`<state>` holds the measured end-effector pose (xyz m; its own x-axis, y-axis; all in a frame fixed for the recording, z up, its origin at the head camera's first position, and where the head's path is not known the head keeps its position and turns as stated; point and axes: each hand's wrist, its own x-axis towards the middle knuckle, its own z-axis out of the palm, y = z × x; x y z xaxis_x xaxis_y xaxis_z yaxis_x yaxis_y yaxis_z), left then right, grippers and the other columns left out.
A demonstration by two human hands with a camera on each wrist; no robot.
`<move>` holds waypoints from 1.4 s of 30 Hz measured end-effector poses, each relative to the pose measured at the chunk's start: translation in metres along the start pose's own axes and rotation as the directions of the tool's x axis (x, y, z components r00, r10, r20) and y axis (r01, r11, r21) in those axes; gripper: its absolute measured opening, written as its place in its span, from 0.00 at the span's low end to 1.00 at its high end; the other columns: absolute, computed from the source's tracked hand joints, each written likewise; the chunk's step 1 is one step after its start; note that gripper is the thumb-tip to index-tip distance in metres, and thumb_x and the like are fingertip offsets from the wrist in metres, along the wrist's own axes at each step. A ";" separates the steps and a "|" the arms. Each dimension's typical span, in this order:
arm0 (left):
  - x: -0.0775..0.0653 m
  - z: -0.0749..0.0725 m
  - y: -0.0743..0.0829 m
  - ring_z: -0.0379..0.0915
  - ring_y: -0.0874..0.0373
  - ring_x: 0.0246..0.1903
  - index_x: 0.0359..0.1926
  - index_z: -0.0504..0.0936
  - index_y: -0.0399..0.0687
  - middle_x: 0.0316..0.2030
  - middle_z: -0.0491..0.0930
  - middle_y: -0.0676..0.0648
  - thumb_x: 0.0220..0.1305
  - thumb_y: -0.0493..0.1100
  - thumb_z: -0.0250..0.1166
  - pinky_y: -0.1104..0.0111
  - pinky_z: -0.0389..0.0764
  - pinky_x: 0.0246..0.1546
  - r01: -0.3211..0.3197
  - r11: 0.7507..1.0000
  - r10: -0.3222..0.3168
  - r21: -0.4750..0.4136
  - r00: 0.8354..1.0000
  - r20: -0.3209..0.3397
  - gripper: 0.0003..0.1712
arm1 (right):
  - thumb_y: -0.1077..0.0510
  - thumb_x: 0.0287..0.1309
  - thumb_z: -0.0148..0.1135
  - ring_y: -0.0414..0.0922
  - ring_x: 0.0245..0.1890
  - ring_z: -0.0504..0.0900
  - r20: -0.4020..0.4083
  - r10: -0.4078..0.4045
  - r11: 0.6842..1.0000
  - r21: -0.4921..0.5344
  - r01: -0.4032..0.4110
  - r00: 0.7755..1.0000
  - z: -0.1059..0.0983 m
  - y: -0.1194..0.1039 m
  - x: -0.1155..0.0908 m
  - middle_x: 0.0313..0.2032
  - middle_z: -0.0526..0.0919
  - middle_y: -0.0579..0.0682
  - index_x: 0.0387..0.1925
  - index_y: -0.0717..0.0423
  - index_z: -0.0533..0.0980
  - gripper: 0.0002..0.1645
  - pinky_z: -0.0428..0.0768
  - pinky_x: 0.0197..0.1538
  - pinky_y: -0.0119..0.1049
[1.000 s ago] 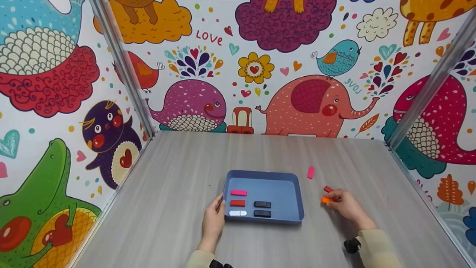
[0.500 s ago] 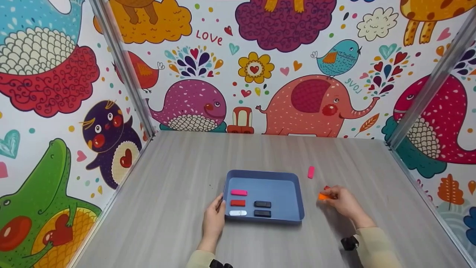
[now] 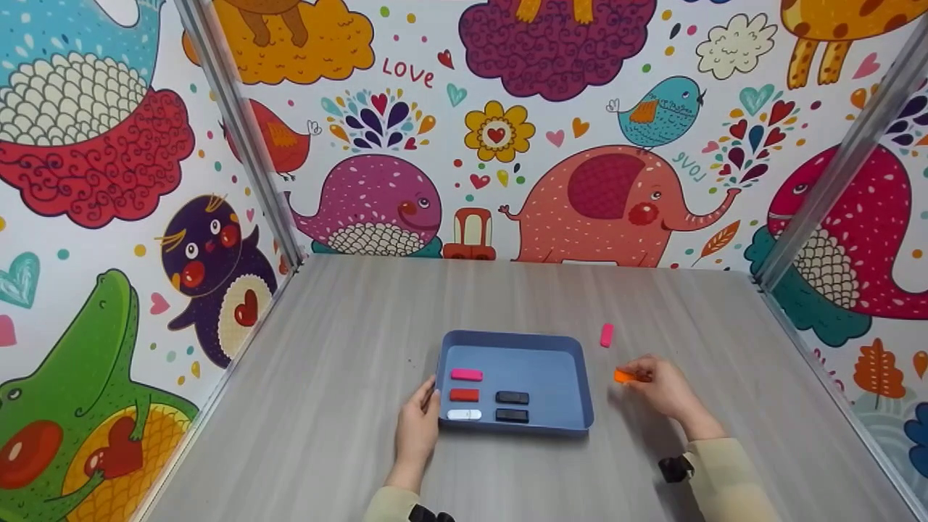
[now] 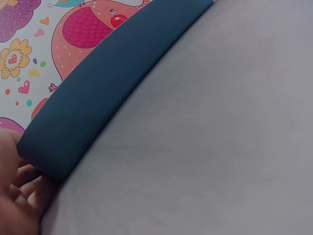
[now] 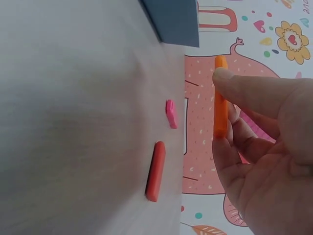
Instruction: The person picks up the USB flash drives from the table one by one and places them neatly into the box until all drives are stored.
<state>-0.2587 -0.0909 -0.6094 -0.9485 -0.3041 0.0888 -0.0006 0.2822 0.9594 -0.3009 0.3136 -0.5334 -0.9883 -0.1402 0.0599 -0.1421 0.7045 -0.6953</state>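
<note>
Stick (image 3: pixel 622 376), the orange one, we pinch in our right hand (image 3: pixel 663 390) above the counter (image 3: pixel 348 326), its long axis pointing roughly left at the tray (image 3: pixel 533 370), near but apart; our left hand (image 3: pixel 417 428) grips the tray's left side.

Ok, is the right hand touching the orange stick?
Touching: the right wrist view shows the right hand gripping the orange stick, its thumb against it.
</note>
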 end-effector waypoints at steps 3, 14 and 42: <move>0.000 0.001 0.001 0.75 0.41 0.66 0.67 0.78 0.37 0.65 0.78 0.33 0.75 0.37 0.59 0.51 0.78 0.66 0.016 1.000 -0.016 0.008 1.000 -0.006 0.22 | 0.72 0.59 0.68 0.56 0.46 0.84 -0.008 -0.022 1.000 -0.004 0.022 1.000 0.000 -0.003 0.001 0.43 0.84 0.60 0.46 0.67 0.86 0.13 0.87 0.51 0.43; 0.000 0.001 0.000 0.75 0.41 0.67 0.67 0.77 0.37 0.65 0.78 0.34 0.76 0.38 0.59 0.51 0.78 0.67 0.019 1.000 -0.019 0.002 1.000 -0.004 0.22 | 0.69 0.60 0.70 0.52 0.44 0.83 -0.002 -0.008 1.000 -0.023 0.008 1.000 0.005 -0.019 0.006 0.43 0.84 0.59 0.46 0.64 0.86 0.12 0.86 0.49 0.43; 0.000 0.001 -0.001 0.74 0.41 0.68 0.68 0.77 0.38 0.66 0.77 0.35 0.76 0.39 0.59 0.51 0.77 0.68 0.030 1.000 -0.030 0.009 1.000 0.006 0.23 | 0.68 0.60 0.70 0.48 0.42 0.82 0.069 -0.053 0.998 0.021 0.051 0.996 0.044 -0.069 0.027 0.43 0.84 0.53 0.46 0.58 0.87 0.12 0.87 0.47 0.41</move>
<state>-0.2586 -0.0907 -0.6109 -0.9500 -0.3067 0.0585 -0.0315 0.2807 0.9593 -0.3152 0.2299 -0.5153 -0.9733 -0.2247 0.0470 -0.1915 0.6818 -0.7060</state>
